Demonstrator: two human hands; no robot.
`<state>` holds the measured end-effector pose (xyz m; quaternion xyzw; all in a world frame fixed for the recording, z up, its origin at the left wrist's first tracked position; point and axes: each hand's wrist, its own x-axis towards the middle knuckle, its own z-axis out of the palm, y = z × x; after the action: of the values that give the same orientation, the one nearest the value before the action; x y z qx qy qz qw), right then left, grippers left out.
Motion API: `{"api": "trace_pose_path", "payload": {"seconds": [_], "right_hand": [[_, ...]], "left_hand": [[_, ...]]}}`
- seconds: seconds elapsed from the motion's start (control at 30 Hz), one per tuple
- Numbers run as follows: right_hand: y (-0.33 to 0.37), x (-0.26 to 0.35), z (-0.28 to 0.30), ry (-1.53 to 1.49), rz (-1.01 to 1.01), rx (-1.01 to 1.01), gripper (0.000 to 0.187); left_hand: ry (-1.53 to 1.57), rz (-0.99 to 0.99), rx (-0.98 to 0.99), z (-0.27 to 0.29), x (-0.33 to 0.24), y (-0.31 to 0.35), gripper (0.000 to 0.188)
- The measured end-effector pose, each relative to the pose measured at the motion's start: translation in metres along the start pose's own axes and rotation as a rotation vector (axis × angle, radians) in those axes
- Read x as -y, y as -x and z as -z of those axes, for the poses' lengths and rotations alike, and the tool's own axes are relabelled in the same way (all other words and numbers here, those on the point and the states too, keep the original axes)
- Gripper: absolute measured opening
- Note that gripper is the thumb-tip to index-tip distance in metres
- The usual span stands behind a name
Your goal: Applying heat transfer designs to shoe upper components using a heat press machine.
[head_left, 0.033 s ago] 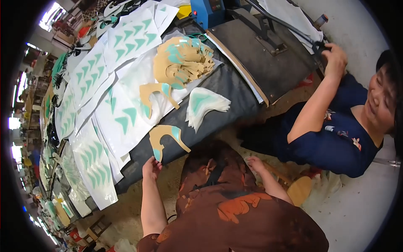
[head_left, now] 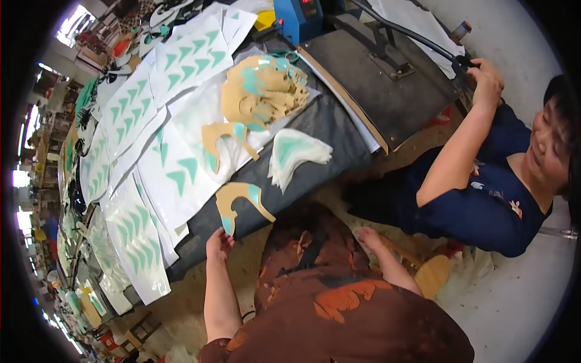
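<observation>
My left hand (head_left: 219,244) is at the table's front edge, fingers loosely curled and apart. Its fingertips are right by the lower tip of a tan curved cut-out piece (head_left: 226,201) with glossy mint patches; whether they touch it I cannot tell. A similar tan piece (head_left: 213,134) lies farther back, against a big pile of such pieces (head_left: 242,100). To their right sits a stack of thin white V-shaped pieces (head_left: 296,158), tinted green. My right hand (head_left: 369,238) hangs beside my brown patterned clothing, its fingers half bent and nothing visible in them.
White sheets (head_left: 187,54) printed with mint chevrons cover the table's left side. A dark flat press (head_left: 375,78) with a long handle bar (head_left: 411,36) and a blue control box (head_left: 296,21) stand at the back right. A co-worker (head_left: 478,181) grips the bar's end. A round stool (head_left: 433,275) stands below.
The co-worker's hand on the bar has shifted very slightly. Red lights now show more brightly on the blue box. My hands have hardly moved.
</observation>
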<state>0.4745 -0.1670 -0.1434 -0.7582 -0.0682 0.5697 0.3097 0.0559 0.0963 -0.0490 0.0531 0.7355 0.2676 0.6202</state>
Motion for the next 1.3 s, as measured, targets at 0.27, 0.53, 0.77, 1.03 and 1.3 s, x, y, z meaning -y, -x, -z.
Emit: {"api": "trace_pose_path", "payload": {"seconds": [0.27, 0.53, 0.77, 1.03, 1.3], "right_hand": [[0.020, -0.006, -0.004, -0.117, -0.064, 0.038, 0.019], [0.029, -0.002, -0.029, -0.062, -0.003, 0.041, 0.018], [0.051, -0.017, -0.035, -0.121, -0.003, 0.022, 0.016], [0.056, -0.054, -0.027, -0.122, -0.032, -0.050, 0.018], [0.045, -0.048, -0.048, -0.081, 0.005, -0.069, 0.016]], "left_hand": [[-0.074, 0.009, 0.053, 0.005, -0.002, 0.001, 0.015], [-0.136, 0.011, 0.086, 0.011, -0.002, -0.004, 0.014], [-0.124, -0.031, 0.106, 0.032, 0.000, -0.018, 0.013], [-0.165, -0.091, 0.065, 0.049, -0.005, -0.024, 0.011], [-0.268, -0.178, 0.154, 0.037, -0.004, -0.022, 0.011]]}}
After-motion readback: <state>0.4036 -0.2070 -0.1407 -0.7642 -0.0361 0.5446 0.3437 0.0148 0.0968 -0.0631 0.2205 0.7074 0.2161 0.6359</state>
